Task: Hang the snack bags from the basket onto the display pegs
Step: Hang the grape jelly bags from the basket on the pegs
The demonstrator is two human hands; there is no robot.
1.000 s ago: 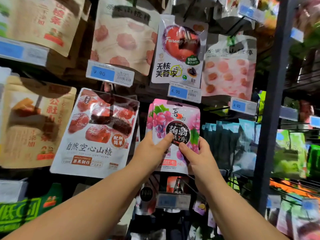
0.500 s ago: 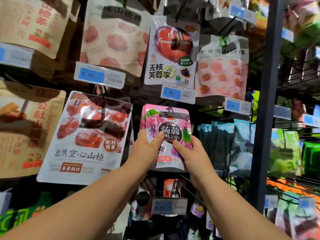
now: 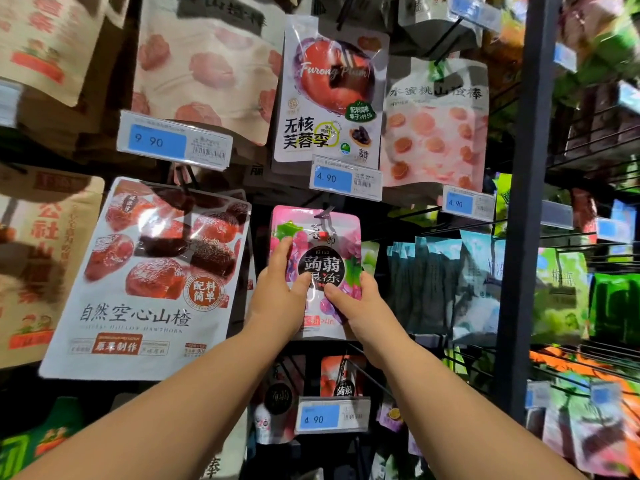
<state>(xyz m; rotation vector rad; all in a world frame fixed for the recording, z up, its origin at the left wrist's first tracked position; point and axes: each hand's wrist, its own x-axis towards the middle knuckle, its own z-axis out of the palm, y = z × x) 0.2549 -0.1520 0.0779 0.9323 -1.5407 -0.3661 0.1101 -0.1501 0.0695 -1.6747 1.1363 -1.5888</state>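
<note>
Mid-hang, one bag in progress. A big white glossy hawthorn-print pouch (image 3: 145,282) already hangs at left. The left hand (image 3: 277,299) grip is clamped on the pink glossy grape-print snack bag (image 3: 322,265) at centre. Its top meets a dark wire peg (image 3: 327,216), seating unclear. The right hand (image 3: 356,306) grip is clamped on it too. Teal foil bags (image 3: 433,282) fill the pegs at right. The basket is out of view, so the remaining stock is unknown.
</note>
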